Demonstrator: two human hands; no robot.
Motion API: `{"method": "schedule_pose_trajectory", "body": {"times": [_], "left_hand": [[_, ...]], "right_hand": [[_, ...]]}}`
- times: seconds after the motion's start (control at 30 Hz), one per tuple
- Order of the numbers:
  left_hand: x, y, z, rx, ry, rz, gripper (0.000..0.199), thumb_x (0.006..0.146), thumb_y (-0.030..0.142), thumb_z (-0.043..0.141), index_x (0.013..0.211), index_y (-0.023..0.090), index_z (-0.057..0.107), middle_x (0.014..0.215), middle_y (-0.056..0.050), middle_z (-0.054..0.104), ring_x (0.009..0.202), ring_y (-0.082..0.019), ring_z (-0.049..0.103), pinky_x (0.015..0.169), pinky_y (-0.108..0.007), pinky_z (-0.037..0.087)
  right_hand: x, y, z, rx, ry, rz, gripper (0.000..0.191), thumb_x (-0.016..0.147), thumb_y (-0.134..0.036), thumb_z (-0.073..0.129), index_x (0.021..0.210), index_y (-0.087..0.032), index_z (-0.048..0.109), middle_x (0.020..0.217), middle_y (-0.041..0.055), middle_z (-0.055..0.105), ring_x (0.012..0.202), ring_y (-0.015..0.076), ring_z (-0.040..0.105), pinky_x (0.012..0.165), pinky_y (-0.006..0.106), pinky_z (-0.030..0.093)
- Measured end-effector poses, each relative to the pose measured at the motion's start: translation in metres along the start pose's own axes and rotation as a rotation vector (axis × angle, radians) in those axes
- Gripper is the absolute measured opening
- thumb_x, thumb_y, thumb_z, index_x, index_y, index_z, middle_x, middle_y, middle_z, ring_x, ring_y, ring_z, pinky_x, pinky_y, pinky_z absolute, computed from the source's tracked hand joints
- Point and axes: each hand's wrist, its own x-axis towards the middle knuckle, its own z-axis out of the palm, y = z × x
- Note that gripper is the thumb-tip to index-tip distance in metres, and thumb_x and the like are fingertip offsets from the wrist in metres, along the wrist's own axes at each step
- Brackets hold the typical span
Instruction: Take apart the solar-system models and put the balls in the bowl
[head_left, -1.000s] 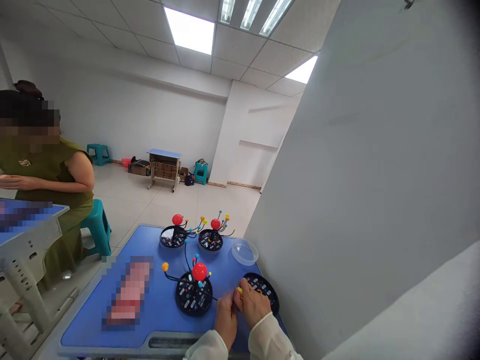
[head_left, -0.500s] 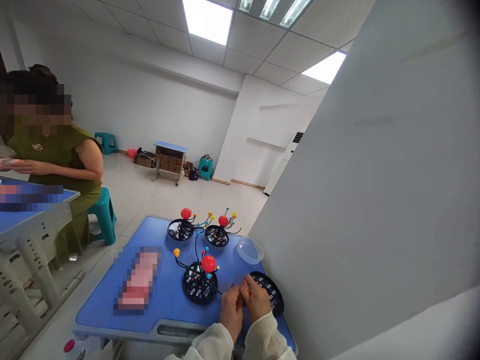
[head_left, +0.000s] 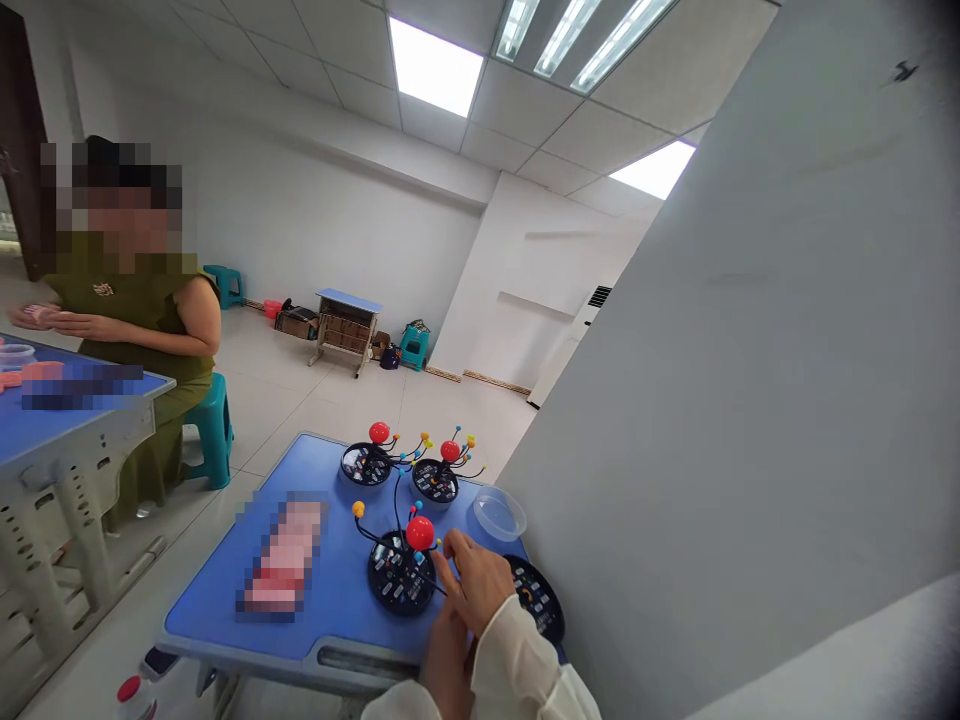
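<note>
Counter (head_left: 210, 610) is blue-topped with a pale grey edge. Front model (head_left: 401, 585) stands on it near the middle, just beside the right hand (head_left: 480, 578); it consists of a black printed disc with thin dark arms, with a red ball (head_left: 420, 533) above, an orange ball (head_left: 358, 509) ending one arm at the left, and a small blue ball (head_left: 419, 558) below the red one. One dark arm (head_left: 437, 588) runs from the front model toward the right hand. That hand is held back upward, fingers bent and directed at the arm's end; whether they pinch it cannot be determined. Left hand (head_left: 448, 640) lies beneath and largely behind the right; its fingers are concealed and its grip cannot be told. Cream sleeves (head_left: 517, 650) cover both forearms. Rear left model (head_left: 366, 465) and rear right model (head_left: 435, 482), each topped by a red ball, stand close together near the far edge. Clear round tub (head_left: 499, 513) rests to their right. Further black disc (head_left: 541, 600) lies at the right side, partly hidden by the right hand. Blurred pinkish item (head_left: 283, 560) occupies the left part, its nature obscured. At a second counter (head_left: 37, 437), another person (head_left: 142, 310) in olive clothing sits on a teal stool (head_left: 217, 430), holding a pale pink object (head_left: 39, 315).
</note>
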Motion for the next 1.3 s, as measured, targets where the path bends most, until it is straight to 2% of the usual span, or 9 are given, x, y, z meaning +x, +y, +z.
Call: {"method": "schedule_pose_trajectory", "body": {"times": [0.07, 0.23, 0.5, 0.77, 0.9, 1.0, 1.1, 1.23, 1.3], "left_hand": [[-0.008, -0.004, -0.024, 0.051, -0.010, 0.056, 0.013, 0.081, 0.032, 0.060, 0.085, 0.022, 0.068, 0.090, -0.009, 0.069, 0.090, -0.026, 0.065, 0.085, -0.041, 0.053], [0.010, 0.005, -0.071, 0.137, 0.426, -0.019, 0.020, 0.088, 0.041, 0.054, 0.092, 0.022, 0.059, 0.085, -0.004, 0.060, 0.072, -0.019, 0.059, 0.067, -0.032, 0.052], [0.033, 0.016, -0.073, 0.069, 0.229, -0.008, 0.035, 0.091, 0.048, 0.046, 0.082, 0.020, 0.065, 0.075, -0.005, 0.066, 0.068, -0.020, 0.061, 0.066, -0.031, 0.050], [0.027, 0.015, -0.078, -0.022, 0.145, -0.054, 0.050, 0.091, 0.060, 0.042, 0.083, 0.018, 0.068, 0.075, -0.006, 0.068, 0.068, -0.019, 0.061, 0.067, -0.029, 0.051], [0.025, 0.014, -0.080, -0.034, 0.138, -0.087, 0.051, 0.088, 0.063, 0.047, 0.076, 0.019, 0.068, 0.064, -0.001, 0.062, 0.058, -0.016, 0.055, 0.058, -0.026, 0.049], [0.022, 0.010, -0.082, -0.025, 0.139, -0.128, 0.050, 0.088, 0.063, 0.047, 0.072, 0.020, 0.066, 0.058, 0.001, 0.057, 0.055, -0.014, 0.051, 0.053, -0.024, 0.045], [0.018, 0.005, -0.084, -0.033, 0.137, -0.139, 0.048, 0.090, 0.061, 0.047, 0.084, 0.020, 0.070, 0.068, -0.002, 0.064, 0.066, -0.016, 0.059, 0.063, -0.025, 0.050], [0.014, -0.001, -0.081, -0.064, 0.165, -0.097, 0.046, 0.090, 0.059, 0.048, 0.102, 0.020, 0.071, 0.081, -0.005, 0.069, 0.073, -0.017, 0.063, 0.070, -0.027, 0.054], [0.013, -0.002, -0.079, -0.059, 0.171, -0.073, 0.044, 0.091, 0.056, 0.048, 0.103, 0.021, 0.071, 0.083, -0.005, 0.070, 0.071, -0.016, 0.063, 0.070, -0.027, 0.055]], "right_hand": [[0.002, -0.006, 0.005, -0.083, -0.046, 0.015, 0.025, 0.097, -0.040, 0.047, 0.083, -0.023, 0.059, 0.070, -0.0013, 0.069, 0.058, 0.0156, 0.064, 0.049, 0.025, 0.024], [0.012, -0.015, 0.005, -0.189, -0.123, 0.033, 0.030, 0.102, -0.042, 0.039, 0.090, -0.026, 0.061, 0.078, -0.0011, 0.074, 0.067, 0.0166, 0.070, 0.049, 0.025, 0.025], [0.014, -0.027, 0.016, -0.197, -0.196, 0.122, 0.023, 0.097, -0.043, 0.047, 0.092, -0.026, 0.062, 0.076, -0.0002, 0.075, 0.068, 0.0197, 0.072, 0.047, 0.026, 0.025], [-0.005, -0.038, 0.029, -0.088, 0.049, 0.089, 0.031, 0.101, -0.040, 0.037, 0.086, -0.025, 0.060, 0.071, -0.0001, 0.070, 0.056, 0.0160, 0.066, 0.047, 0.028, 0.023], [-0.003, -0.042, 0.023, -0.054, 0.200, 0.147, 0.040, 0.103, -0.034, 0.029, 0.079, -0.023, 0.059, 0.066, 0.0022, 0.066, 0.055, 0.0150, 0.061, 0.051, 0.028, 0.027], [0.017, -0.018, 0.005, 0.079, 0.241, 0.280, 0.040, 0.103, -0.032, 0.025, 0.083, -0.022, 0.058, 0.071, 0.0030, 0.065, 0.061, 0.0143, 0.059, 0.056, 0.026, 0.032], [0.045, 0.034, -0.009, 0.205, 0.059, 0.486, 0.034, 0.102, -0.031, 0.029, 0.087, -0.021, 0.059, 0.074, 0.0005, 0.065, 0.065, 0.0137, 0.058, 0.059, 0.024, 0.036], [0.065, 0.108, -0.002, 0.185, -0.092, 0.535, 0.026, 0.097, -0.028, 0.049, 0.075, -0.019, 0.061, 0.067, -0.0024, 0.063, 0.064, 0.0125, 0.060, 0.059, 0.023, 0.042], [0.066, 0.133, 0.010, 0.173, -0.145, 0.549, 0.021, 0.095, -0.032, 0.056, 0.082, -0.016, 0.063, 0.076, -0.0012, 0.066, 0.067, 0.0123, 0.062, 0.063, 0.026, 0.049]]}}
